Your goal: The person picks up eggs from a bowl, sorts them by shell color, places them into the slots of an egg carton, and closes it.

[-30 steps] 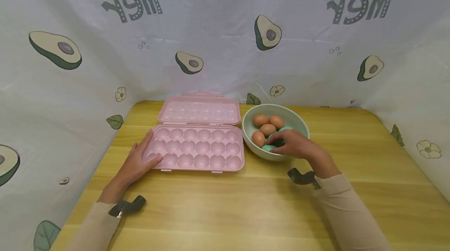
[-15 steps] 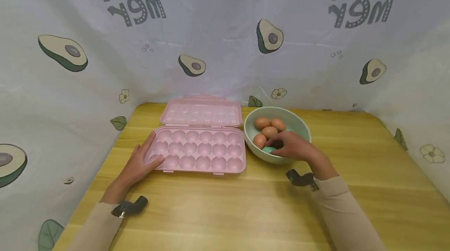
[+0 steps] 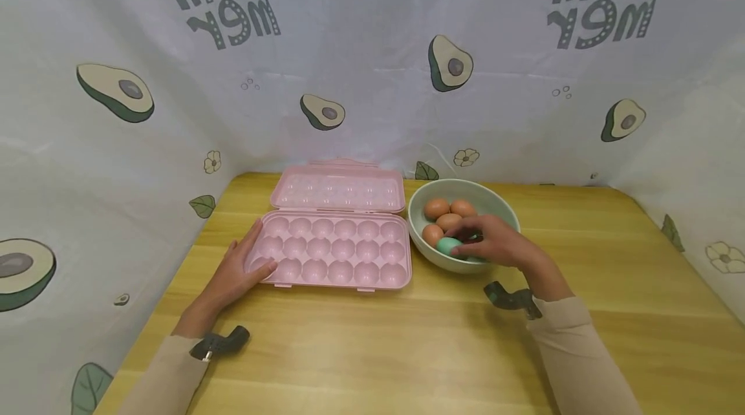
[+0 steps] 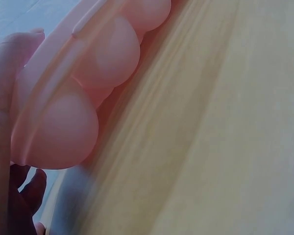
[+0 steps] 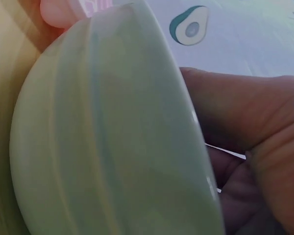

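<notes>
In the head view, a pink egg carton (image 3: 342, 248) lies with its lid (image 3: 339, 190) folded back. My left hand (image 3: 235, 269) rests on its left end, fingers fairly straight along the side and thumb over the front corner. In the left wrist view the thumb (image 4: 5, 98) lies against the carton's rim. To the right stands a pale green bowl (image 3: 500, 205) of brown eggs (image 3: 436, 209). Inside it my right hand (image 3: 495, 242) pinches a green egg (image 3: 448, 246) between thumb and fingers. The bowl wall (image 5: 117, 122) hides that egg from the right wrist view.
Carton and bowl stand side by side on a wooden table (image 3: 361, 350), near its back edge. A white curtain (image 3: 378, 111) printed with avocados hangs behind and at both sides. Dark wrist mounts (image 3: 221, 342) sit on both forearms.
My right fingers have closed on the green egg, which now shows more fully and sits a little higher in the bowl. The left hand stays on the carton. The head view has shifted slightly.
</notes>
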`<state>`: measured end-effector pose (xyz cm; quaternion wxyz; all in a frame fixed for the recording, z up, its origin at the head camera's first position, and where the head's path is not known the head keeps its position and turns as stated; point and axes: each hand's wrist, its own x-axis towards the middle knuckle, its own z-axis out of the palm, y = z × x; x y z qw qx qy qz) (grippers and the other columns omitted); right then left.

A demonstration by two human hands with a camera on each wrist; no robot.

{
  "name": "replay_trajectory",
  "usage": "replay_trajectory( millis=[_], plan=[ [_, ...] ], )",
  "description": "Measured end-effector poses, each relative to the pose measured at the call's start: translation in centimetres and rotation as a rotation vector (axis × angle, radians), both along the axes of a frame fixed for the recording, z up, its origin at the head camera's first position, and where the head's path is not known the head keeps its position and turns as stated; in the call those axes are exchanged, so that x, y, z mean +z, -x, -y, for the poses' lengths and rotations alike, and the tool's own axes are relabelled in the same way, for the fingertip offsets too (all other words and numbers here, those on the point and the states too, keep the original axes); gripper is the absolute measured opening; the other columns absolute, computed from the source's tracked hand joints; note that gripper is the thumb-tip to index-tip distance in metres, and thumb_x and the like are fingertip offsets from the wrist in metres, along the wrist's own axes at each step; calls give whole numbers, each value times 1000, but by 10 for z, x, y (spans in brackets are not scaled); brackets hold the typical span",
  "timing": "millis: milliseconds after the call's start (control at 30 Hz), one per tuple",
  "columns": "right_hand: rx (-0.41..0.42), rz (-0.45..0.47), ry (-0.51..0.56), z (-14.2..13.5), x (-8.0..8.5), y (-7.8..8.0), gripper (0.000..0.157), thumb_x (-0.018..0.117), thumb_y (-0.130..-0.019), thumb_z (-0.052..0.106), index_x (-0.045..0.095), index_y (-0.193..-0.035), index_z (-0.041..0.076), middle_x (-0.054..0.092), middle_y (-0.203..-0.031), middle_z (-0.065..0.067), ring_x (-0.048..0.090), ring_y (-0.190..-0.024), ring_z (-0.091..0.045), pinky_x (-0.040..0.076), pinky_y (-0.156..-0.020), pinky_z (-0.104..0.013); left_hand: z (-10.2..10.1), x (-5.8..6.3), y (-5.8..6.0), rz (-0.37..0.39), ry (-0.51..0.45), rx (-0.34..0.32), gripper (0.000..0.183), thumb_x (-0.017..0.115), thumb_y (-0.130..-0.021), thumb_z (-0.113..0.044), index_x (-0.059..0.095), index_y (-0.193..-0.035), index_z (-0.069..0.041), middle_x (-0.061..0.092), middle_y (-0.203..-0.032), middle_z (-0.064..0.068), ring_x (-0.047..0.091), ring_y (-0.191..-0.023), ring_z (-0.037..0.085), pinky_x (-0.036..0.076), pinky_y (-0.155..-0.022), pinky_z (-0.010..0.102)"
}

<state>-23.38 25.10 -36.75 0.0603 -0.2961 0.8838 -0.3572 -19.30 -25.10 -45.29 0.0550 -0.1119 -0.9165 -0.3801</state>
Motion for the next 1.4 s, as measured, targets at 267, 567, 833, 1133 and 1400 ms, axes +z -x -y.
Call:
replay_trajectory(
  millis=[267, 567, 833, 1133, 1400],
  plan=[
    [-19, 74, 85, -1, 0, 0, 38, 75, -84, 18, 66, -118, 3, 68, -112, -5, 61, -105, -22, 52, -88, -32, -1, -1, -1, -20, -1, -2, 88, 66, -87, -38, 17, -156, -16, 20, -160, 11, 22, -140, 47, 3, -116, 59],
    [-55, 84, 72, 2, 3, 6, 37, 68, -91, 22, 65, -125, 11, 64, -120, -7, 56, -106, -22, 48, -85, -28, -2, 1, 1, -43, 4, -9, 86, 65, -88, -36, 17, -155, -12, 20, -159, 11, 26, -140, 42, 4, -117, 56],
    [-62, 68, 124, 9, 3, 7, 41, 65, -93, 14, 58, -131, 1, 58, -125, -15, 58, -107, -30, 48, -87, -25, -2, 1, 2, -58, -3, -14, 85, 65, -88, -34, 19, -155, -10, 22, -159, 11, 29, -140, 40, 4, -117, 56],
    [-19, 136, 250, 19, 3, 10, 41, 57, -97, 10, 52, -135, -2, 60, -120, -18, 60, -98, -25, 51, -83, -24, -2, -1, 2, -52, 6, -5, 85, 65, -88, -35, 18, -155, -11, 22, -159, 10, 30, -140, 38, 5, -117, 55],
    [-98, 203, 274, 27, 4, 13, 40, 60, -96, 18, 55, -133, 4, 61, -120, -16, 60, -101, -20, 52, -84, -30, 1, -2, 2, -45, 0, 6, 85, 65, -88, -35, 18, -155, -12, 22, -159, 9, 29, -140, 39, 4, -117, 54]
  ],
)
